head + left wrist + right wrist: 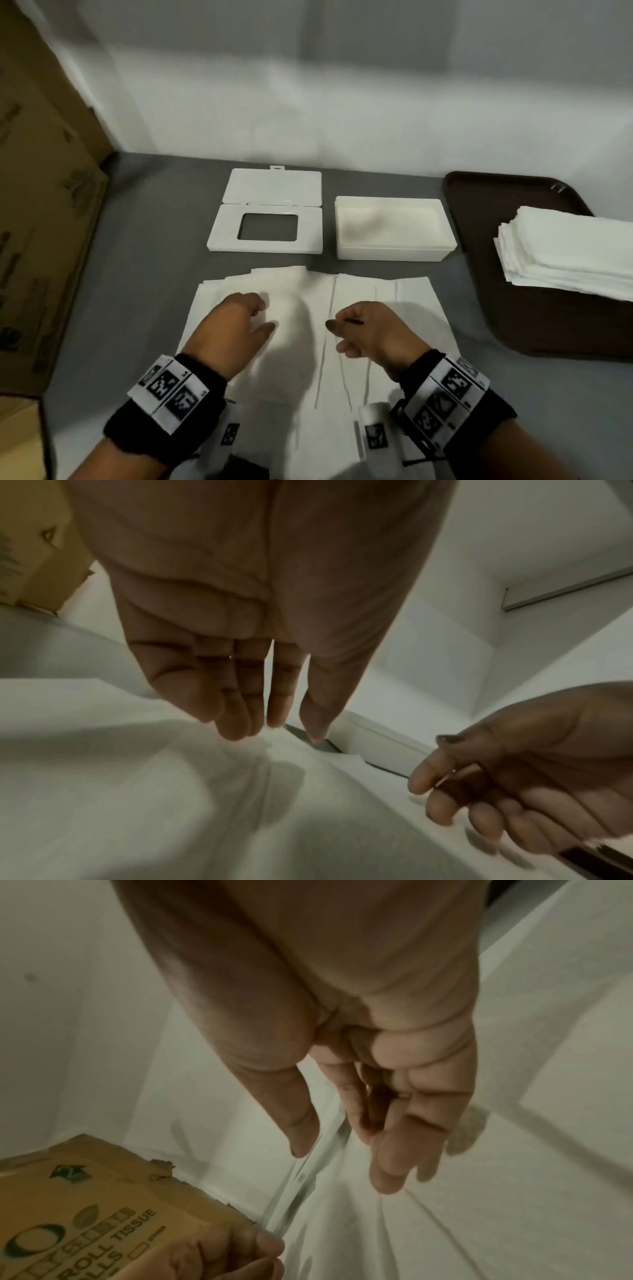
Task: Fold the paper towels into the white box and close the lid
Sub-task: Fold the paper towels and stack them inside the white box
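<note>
The paper towels (342,329) lie spread on the grey counter (147,274) right in front of the person, several sheets overlapped side by side in a fan, their long edges running away from the body toward the white box (394,251). The box stands open and looks empty just beyond the sheets, its long side set crosswise to them. Its lid (267,219) lies to the left of it, just beside it, with the flap thrown back and the window showing the counter beneath.

Both hands are over the sheets. The left hand (233,325) has its fingers (236,718) relaxed and loosely bent, tips at or just above the paper, gripping nothing. The right hand (366,329) is likewise released, fingers (394,1156) hanging loosely curled above a seam between sheets; whether they touch it I cannot tell.

The towels look thin, soft and very light (they will slide and flutter sooner than resist). They are best pinned flat with one palm while the other lifts a long edge or a corner. Folded across their length they should match the box.

A further stack of towels (561,250) waits on the brown tray (479,192) at the right, and a cardboard carton (41,205) stands at the left.
</note>
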A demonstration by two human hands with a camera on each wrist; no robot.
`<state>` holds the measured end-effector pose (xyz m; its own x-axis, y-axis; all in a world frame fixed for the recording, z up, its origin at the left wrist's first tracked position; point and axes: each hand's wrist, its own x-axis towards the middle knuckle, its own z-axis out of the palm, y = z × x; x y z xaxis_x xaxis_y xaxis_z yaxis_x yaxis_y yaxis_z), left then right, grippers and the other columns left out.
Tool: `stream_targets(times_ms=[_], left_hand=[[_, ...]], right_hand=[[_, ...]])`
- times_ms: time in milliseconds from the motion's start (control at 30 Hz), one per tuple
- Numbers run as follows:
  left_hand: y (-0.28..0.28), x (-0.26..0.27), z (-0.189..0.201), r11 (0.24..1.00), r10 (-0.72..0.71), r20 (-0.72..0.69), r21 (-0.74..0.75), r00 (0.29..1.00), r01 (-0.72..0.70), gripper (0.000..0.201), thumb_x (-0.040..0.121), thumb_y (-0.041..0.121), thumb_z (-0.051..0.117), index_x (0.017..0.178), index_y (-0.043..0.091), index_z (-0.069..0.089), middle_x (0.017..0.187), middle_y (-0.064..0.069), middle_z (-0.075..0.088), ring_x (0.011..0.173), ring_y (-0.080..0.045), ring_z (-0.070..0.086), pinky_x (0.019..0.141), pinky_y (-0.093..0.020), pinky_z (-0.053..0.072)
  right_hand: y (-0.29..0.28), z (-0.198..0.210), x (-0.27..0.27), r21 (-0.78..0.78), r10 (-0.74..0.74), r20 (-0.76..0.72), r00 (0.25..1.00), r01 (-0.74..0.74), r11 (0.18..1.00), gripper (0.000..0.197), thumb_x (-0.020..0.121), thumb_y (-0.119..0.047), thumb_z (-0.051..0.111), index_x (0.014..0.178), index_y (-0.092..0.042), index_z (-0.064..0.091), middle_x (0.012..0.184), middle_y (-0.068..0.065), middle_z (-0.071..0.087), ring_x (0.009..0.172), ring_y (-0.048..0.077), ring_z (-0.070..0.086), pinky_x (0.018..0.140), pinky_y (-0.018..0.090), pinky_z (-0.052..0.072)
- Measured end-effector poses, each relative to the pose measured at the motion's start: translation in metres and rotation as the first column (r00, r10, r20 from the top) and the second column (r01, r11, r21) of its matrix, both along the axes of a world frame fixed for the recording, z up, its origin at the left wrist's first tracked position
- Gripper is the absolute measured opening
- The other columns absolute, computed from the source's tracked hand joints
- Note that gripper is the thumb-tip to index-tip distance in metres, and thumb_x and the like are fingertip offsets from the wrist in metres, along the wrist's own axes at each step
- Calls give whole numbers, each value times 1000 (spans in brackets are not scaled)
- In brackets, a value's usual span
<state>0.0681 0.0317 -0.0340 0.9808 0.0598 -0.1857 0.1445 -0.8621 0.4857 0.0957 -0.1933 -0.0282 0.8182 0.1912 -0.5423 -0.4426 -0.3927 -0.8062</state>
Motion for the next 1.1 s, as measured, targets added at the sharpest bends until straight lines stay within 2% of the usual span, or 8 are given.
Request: stream_targets(times_ms=[167,233,400,533,667,800,1000,1100], left_hand=[[2,-9,-14,999,-38,-65,31,997,40,61,75,37,75,127,16,52,120,-4,52,112,-24,53,98,-31,42],[3,-11,-14,998,-47,-72,48,996,50,57,75,38,74,123,16,54,120,-3,50,113,-24,51,98,-32,42],[3,-13,-15,993,-76,-75,83,994,82,53,78,43,70,120,16,53,120,-3,48,112,-24,49,98,-33,42],[4,-13,-18,993,-81,-59,79,995,85,51,78,44,69,118,16,54,119,-4,49,111,-25,50,96,-34,44],[4,-13,-21,994,-78,-43,72,996,81,53,78,43,69,121,15,54,120,-5,49,112,-25,50,96,-35,45],[6,-13,-21,995,-82,-41,62,996,84,54,77,43,69,120,15,55,120,-6,49,112,-27,51,97,-37,45],[10,-13,-14,999,-49,27,-13,998,49,53,86,41,62,130,16,49,128,-6,49,119,-26,47,102,-34,39],[12,-10,8,997,16,251,-75,968,3,69,83,45,64,139,13,40,136,-9,46,126,-28,43,104,-35,35]], right_hand=[[24,-9,1,-100,-81,-2,997,80,992,31,88,-23,69,107,-1,60,83,16,67,65,21,68,64,31,58],[32,-7,2,-129,-90,8,996,90,988,30,88,-24,69,106,-2,61,81,15,66,65,23,66,68,34,58],[48,-10,5,-187,-144,136,980,168,968,28,84,-27,71,102,-13,54,95,6,59,60,19,59,53,24,45],[56,-14,7,-290,-94,281,955,178,940,22,81,-30,72,93,-17,59,91,2,62,80,20,59,70,28,49],[60,-17,13,-416,-62,290,955,184,890,34,81,-32,71,102,-9,58,99,7,63,93,25,61,84,36,50],[59,-14,17,-448,-25,287,958,157,880,22,82,-26,70,86,-7,60,83,5,60,84,27,60,75,32,47],[56,1,5,-259,-54,392,918,167,951,27,86,-15,65,68,-14,45,62,-4,44,61,15,42,59,29,35],[47,11,-7,-117,-65,414,908,123,985,20,84,-22,66,74,-8,55,75,14,63,70,26,57,70,42,48]])
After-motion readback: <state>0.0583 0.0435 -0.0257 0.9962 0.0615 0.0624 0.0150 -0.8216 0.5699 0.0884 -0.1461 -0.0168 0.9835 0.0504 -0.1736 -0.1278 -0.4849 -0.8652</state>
